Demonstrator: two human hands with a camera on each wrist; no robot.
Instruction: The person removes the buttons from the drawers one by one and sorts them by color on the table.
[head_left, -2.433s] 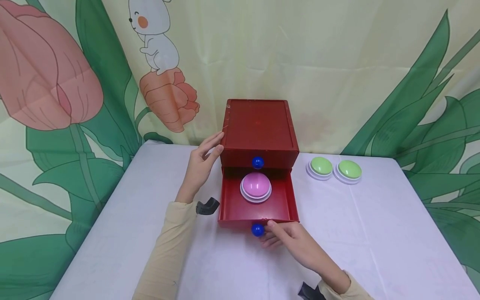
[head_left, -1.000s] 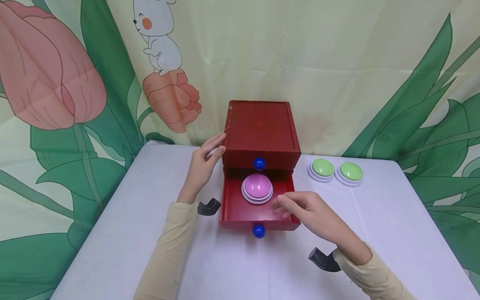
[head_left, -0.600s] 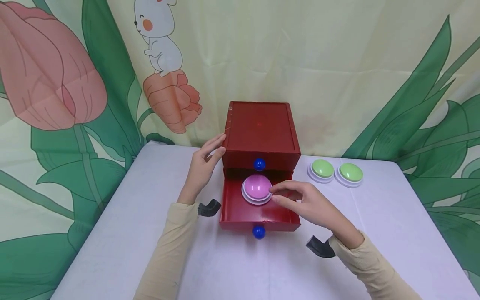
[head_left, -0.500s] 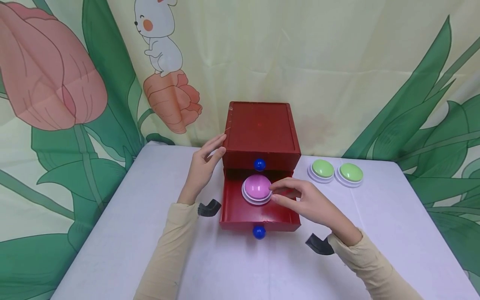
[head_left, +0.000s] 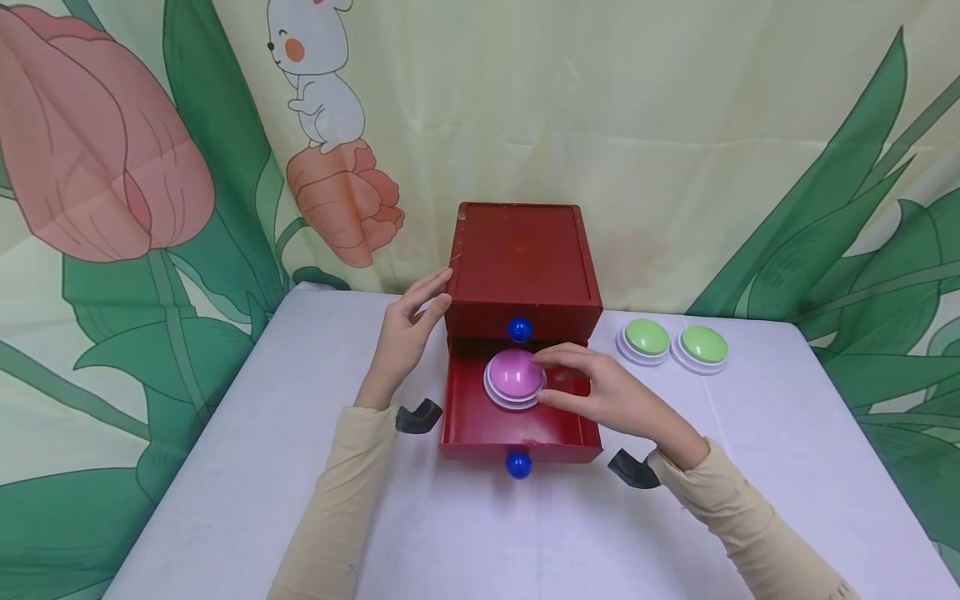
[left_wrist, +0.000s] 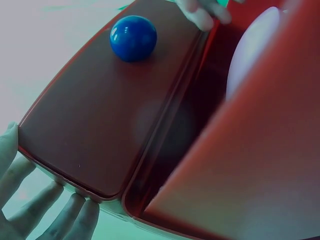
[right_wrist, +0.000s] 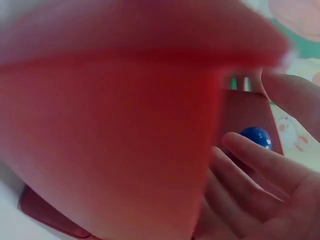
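Observation:
A red two-drawer box (head_left: 517, 250) stands with its lower drawer (head_left: 480, 429) pulled out. Inside that drawer sits a pink dome on a round white base (head_left: 514, 375), like a push light. My right hand (head_left: 611, 392) reaches over the drawer's right side, thumb and fingers parted at the dome's right edge; the right wrist view shows its fingers (right_wrist: 250, 200) partly behind a blurred red drawer wall. Fairly straight fingers of my left hand (head_left: 405, 333) rest against the box's left side. They also show in the left wrist view, where these fingers (left_wrist: 65, 217) touch the box edge.
Two green domes on white bases, one nearer (head_left: 647, 340) and one farther right (head_left: 702, 346), stand on the white table right of the box. Blue ball knobs mark the upper drawer (head_left: 519, 329) and lower drawer (head_left: 518, 464). A printed curtain (head_left: 637, 150) hangs behind.
My right hand has left the lower drawer's knob, risen over the drawer and come in to the pink dome's right side, its fingers spreading. Left hand, box and dome look unmoved.

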